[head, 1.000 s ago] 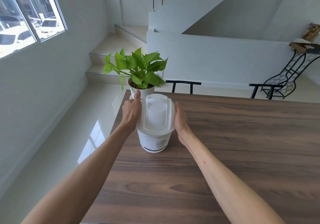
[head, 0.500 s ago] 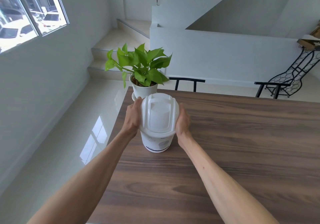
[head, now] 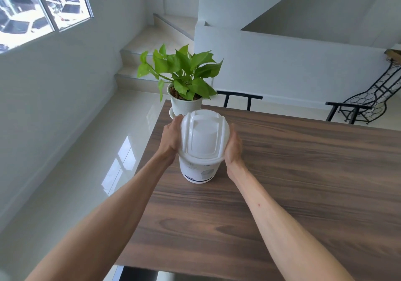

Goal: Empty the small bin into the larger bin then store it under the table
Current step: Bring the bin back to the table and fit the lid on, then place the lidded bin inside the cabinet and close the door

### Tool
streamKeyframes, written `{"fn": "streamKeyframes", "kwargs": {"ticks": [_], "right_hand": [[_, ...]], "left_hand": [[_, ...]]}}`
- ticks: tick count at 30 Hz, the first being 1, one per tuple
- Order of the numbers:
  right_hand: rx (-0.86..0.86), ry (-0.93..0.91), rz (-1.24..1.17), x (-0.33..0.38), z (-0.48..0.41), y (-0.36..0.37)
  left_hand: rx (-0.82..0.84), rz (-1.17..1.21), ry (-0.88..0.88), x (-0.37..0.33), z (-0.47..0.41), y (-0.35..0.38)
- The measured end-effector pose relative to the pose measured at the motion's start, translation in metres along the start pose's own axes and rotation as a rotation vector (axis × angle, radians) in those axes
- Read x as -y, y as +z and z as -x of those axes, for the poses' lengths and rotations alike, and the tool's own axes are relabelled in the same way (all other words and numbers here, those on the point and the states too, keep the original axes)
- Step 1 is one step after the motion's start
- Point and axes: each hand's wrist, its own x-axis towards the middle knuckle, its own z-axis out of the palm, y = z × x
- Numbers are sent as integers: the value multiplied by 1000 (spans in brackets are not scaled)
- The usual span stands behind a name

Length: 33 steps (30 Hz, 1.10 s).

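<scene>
A small white bin (head: 198, 170) with a white swing lid (head: 204, 136) stands upright on the dark wooden table (head: 303, 183), near its far left corner. My left hand (head: 170, 138) presses against the left side of the lid rim. My right hand (head: 233, 148) clasps the right side of the rim. Both hands grip the top of the bin; its base looks to be resting on the table. No larger bin is in view.
A potted green plant (head: 184, 80) in a white pot stands just behind the bin at the table's corner. Black chair backs (head: 238, 98) sit beyond the far edge. A black wire rack (head: 375, 98) is at the right. Glossy floor lies left of the table.
My hands went from hovering beside the lid to closing on both sides of its rim. The view has tilted and moved in slightly.
</scene>
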Motion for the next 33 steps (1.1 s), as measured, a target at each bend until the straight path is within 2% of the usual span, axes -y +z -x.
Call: {"fn": "streamKeyframes", "kwargs": {"ticks": [5, 12, 21, 28, 33], "right_hand": [[116, 58, 36, -1, 11, -19], [270, 174, 9, -15, 40, -58], [284, 301, -138, -9, 75, -67], [233, 274, -139, -11, 120, -64], [218, 257, -147, -19, 194, -65]], "left_hand": [[50, 54, -104, -1, 24, -6], [61, 108, -127, 26, 60, -12], [152, 151, -225, 49, 83, -28], [154, 195, -212, 53, 123, -45], [187, 169, -194, 65, 183, -77]]}}
